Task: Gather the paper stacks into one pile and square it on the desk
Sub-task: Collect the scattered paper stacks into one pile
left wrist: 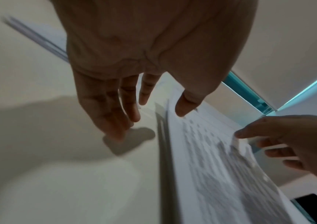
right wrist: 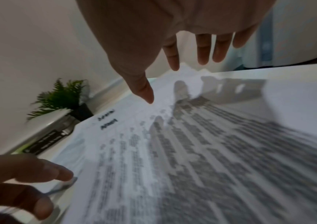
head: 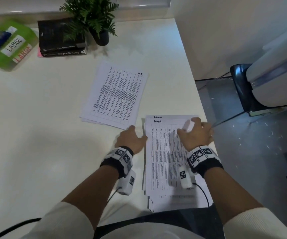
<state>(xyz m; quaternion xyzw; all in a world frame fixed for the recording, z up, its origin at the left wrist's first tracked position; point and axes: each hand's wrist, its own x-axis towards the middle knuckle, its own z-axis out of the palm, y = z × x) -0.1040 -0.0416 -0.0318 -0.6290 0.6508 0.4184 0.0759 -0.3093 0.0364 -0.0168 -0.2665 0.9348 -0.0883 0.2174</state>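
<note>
Two stacks of printed sheets lie on the white desk (head: 36, 118). The far stack (head: 115, 95) sits tilted near the middle. The near stack (head: 163, 161) (left wrist: 221, 166) (right wrist: 192, 151) lies by the desk's right edge, its sheets fanned unevenly at the near end. My left hand (head: 134, 135) (left wrist: 159, 109) rests beside its left edge, fingers straight on the desk, thumb against the sheets. My right hand (head: 189, 128) (right wrist: 163, 84) is spread over its far right part, fingers straight, fingertips at the raised far corner. Neither hand grips paper.
At the back of the desk stand a potted fern (head: 94, 19), a pile of black books (head: 61, 38) and a green box labelled LARGE (head: 11, 44). The desk's right edge runs just beside the near stack. Beyond it are floor and a dark chair (head: 242, 87).
</note>
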